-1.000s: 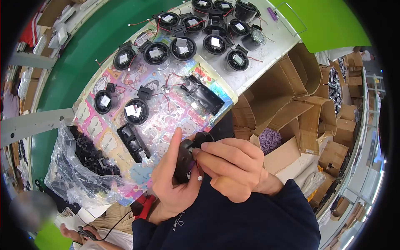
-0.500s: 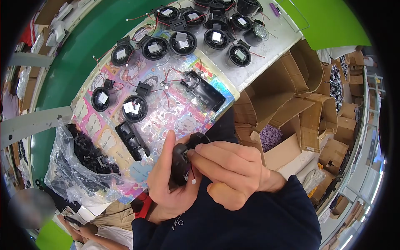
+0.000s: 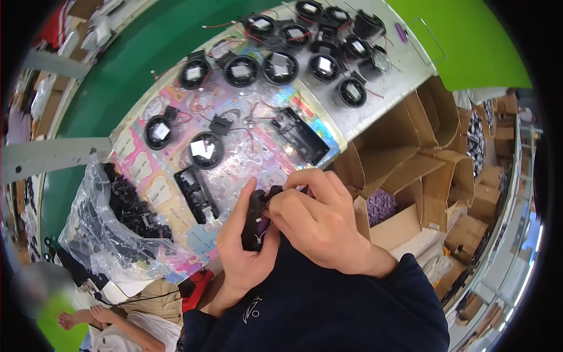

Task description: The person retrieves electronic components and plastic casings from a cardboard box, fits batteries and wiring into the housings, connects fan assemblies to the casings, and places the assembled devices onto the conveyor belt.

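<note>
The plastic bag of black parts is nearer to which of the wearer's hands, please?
Left: in the picture, the left hand is right of the plastic bag; the right hand is farther right.

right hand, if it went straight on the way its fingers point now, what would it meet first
Most likely the black part held in the left hand; the right hand looks right up against it, though its fingertips are partly hidden.

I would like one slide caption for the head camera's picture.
The left hand holds a black part, the right hand touching it, near a table bearing round black units.
</note>
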Demonstrator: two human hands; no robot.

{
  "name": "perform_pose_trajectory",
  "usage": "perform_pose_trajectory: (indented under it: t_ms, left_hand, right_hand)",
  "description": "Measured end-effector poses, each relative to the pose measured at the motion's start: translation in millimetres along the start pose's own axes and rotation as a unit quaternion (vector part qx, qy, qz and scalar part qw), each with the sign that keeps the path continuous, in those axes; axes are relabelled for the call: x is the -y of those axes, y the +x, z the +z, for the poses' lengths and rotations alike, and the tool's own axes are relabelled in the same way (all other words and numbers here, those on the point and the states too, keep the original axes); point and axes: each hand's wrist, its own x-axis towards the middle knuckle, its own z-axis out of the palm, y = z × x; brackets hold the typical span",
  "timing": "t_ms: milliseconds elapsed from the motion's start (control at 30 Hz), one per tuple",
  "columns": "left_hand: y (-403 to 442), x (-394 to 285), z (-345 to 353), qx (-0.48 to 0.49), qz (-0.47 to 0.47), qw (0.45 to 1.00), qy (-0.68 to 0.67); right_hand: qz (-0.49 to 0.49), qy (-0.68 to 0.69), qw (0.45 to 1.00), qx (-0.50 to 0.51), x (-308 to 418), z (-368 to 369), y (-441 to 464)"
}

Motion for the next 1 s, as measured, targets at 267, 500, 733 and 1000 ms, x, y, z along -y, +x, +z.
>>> perform_pose_trajectory:
  t_ms: [267, 500, 733, 1000]
  left_hand:
    - [-19.5, 30.7, -32.8, -0.01, -0.151, 0.977, -0.15]
    - [-27.2, 33.0, -54.8, -0.079, -0.162, 0.963, -0.201]
    - [-18.4, 21.0, -70.0, -0.085, -0.171, 0.955, -0.225]
    - [-13.8, 32.9, -81.8, -0.078, -0.13, 0.963, -0.222]
  right_hand:
    - [-0.058, 0.088, 0.99, 0.095, -3.6, 50.5, 6.4]
    - [-0.061, 0.061, 0.994, 0.074, -13.1, 64.9, 52.3]
    - [-0.038, -0.084, 0.991, 0.097, -20.3, 100.0, 65.5]
    - [-0.051, -0.06, 0.988, 0.135, -26.6, 70.9, 40.1]
